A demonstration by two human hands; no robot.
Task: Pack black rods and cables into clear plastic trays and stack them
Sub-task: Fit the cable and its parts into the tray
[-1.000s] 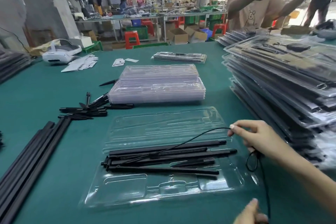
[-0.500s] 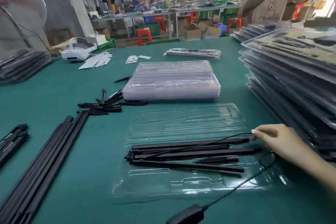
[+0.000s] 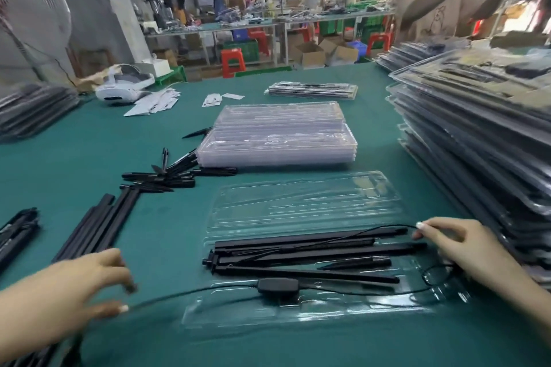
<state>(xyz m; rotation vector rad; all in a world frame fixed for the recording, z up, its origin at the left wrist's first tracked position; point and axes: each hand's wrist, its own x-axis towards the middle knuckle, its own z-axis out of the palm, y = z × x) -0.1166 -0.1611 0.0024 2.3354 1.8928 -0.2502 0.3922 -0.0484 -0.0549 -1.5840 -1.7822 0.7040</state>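
Two hands are in view, a left hand (image 3: pixel 74 289) and a right hand (image 3: pixel 459 244). One open clear tray (image 3: pixel 298 202) lies on the green counter (image 3: pixel 89 152). In it lie about five black rods (image 3: pixel 313 253) and one black cable (image 3: pixel 277 287) with a single inline box. Behind it stands one stack of empty trays (image 3: pixel 277 140); the number in it cannot be told. One tall stack of packed trays (image 3: pixel 477 134) stands at the right, and one small packed stack (image 3: pixel 311 89) lies farther back. One bundle of long rods (image 3: pixel 95 226) and one loose heap of short black pieces (image 3: pixel 167 176) lie at the left.
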